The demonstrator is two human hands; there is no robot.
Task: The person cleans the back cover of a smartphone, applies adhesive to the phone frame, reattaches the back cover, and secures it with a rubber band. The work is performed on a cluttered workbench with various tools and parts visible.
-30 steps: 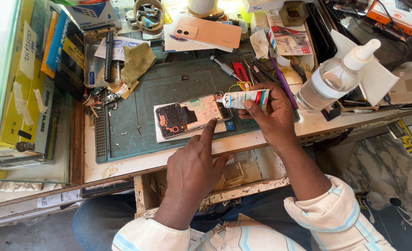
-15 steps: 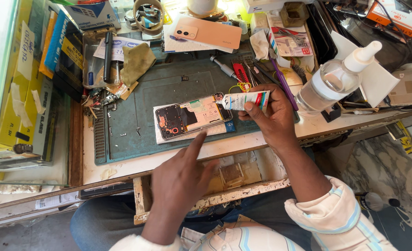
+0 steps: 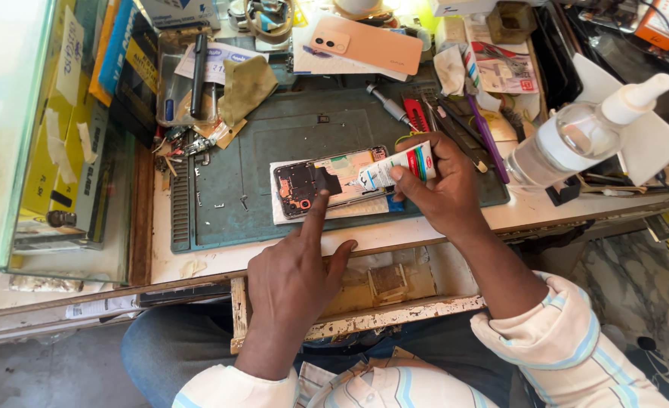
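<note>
The opened phone [image 3: 327,183] lies face-down on a white pad [image 3: 289,215] in the middle of the green work mat [image 3: 274,136], its back cover off and the dark shields and pale battery exposed. The left hand [image 3: 293,283] is nearly closed, with only the index finger stretched out, its tip pressing on the phone's lower edge near the black camera end; it holds nothing, merely pins the phone down. The right hand [image 3: 444,189] is wrapped around a small white glue tube [image 3: 395,168] (red and green printing on it), thumb and fingers closed about its rear half, with the nozzle end pointing left over the phone's battery area.

The phone looks light, thin and stiff, but with its insides bare I judge it fragile: best held by the metal frame edges, never by the boards or flex cables. The tube is soft and will give under a squeeze, so a light grip near the tail suits it. A clear squeeze bottle [image 3: 576,140] stands to the right, well apart, and a peach-coloured back cover [image 3: 368,44] lies beyond the mat.
</note>
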